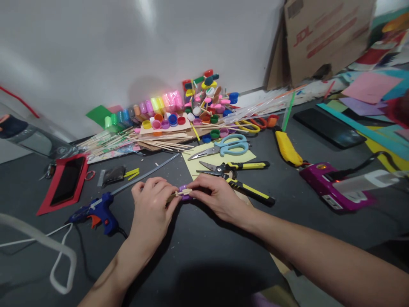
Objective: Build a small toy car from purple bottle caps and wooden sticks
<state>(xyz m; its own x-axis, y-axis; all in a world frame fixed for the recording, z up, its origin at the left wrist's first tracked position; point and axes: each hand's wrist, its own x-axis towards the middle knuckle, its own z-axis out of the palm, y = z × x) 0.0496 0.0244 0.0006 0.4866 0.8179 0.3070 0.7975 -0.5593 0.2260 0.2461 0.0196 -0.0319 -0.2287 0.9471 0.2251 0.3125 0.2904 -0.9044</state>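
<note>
Near the middle of the dark table, my left hand [155, 200] and my right hand [215, 196] meet at the fingertips. Between them are short pale wooden sticks [184, 192], pinched from both sides. Right at the sticks is a small purple piece [182, 188], partly hidden by my fingers; its exact shape cannot be made out. Beyond my right hand lie black-and-yellow cutters [236, 170] with their blades apart, and light-blue scissors [230, 147] on a pale yellow sheet [191, 164]. A blue glue gun [104, 213] rests left of my left hand.
Wooden skewers [166, 140], coloured caps [164, 121] and clay tubs [159, 103] crowd the back by the wall. To the left is a phone on red card [68, 179]. A yellow-handled cutter [287, 147], purple device [332, 187] and black phone [329, 127] lie at right.
</note>
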